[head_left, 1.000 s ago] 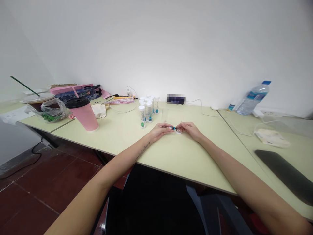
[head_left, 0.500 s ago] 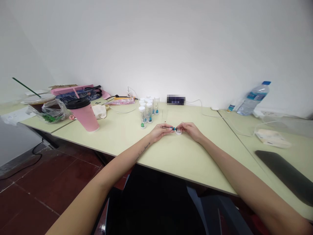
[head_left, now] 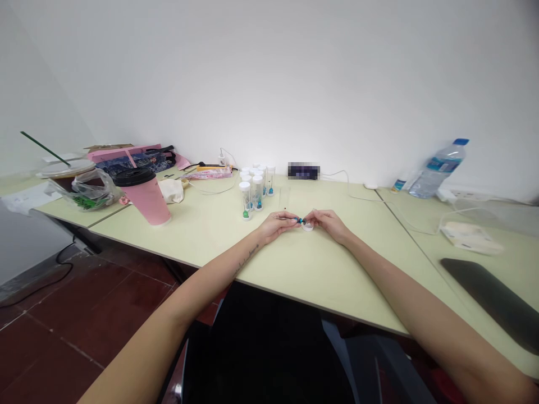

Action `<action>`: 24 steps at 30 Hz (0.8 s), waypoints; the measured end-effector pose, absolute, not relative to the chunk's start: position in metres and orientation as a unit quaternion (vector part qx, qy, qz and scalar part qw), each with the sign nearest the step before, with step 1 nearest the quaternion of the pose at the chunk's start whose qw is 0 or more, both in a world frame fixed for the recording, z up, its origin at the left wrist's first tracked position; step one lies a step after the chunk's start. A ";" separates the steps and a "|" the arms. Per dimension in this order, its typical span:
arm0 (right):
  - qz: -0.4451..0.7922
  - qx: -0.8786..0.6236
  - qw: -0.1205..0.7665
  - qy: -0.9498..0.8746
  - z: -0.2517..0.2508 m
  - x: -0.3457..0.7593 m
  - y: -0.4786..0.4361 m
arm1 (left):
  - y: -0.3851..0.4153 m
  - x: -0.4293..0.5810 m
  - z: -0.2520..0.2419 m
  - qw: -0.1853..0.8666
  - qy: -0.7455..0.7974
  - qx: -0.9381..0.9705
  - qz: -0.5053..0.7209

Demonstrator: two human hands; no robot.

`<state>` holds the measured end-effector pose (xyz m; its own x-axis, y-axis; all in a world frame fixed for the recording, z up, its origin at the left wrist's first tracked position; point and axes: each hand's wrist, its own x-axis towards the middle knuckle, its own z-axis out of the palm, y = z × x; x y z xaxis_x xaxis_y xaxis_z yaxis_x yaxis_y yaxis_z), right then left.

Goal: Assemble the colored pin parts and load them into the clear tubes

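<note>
Both hands meet on the pale green table. My left hand is closed in a pinch on thin metal tweezers whose tip points right at a small blue bead. My right hand is closed, its fingertips pinching the blue bead over a small white cap lying on the table. A cluster of several clear vials with white caps stands just behind my left hand, some with green or blue beads at the bottom.
A pink cup with a black lid stands at the left, beside a plastic bag and an iced drink. A water bottle lies at the back right, near a white mask and a dark pad.
</note>
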<state>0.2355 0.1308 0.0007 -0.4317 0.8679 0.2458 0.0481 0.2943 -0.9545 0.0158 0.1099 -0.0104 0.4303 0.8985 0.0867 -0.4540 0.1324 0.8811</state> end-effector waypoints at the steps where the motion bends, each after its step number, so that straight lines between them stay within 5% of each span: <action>1: 0.491 -0.334 0.415 -0.689 0.000 0.235 0.131 | 0.110 0.016 -0.010 0.712 0.244 0.456 0.475; 24: 0.485 -0.333 0.416 -0.694 0.002 0.235 0.129 | 0.111 0.015 -0.012 0.712 0.231 0.463 0.474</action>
<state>0.2347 0.1293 0.0021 -0.4326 0.8651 0.2537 0.0592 0.3081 -0.9495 0.0155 0.1112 -0.0118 0.4441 0.8893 0.1091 -0.4606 0.1222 0.8791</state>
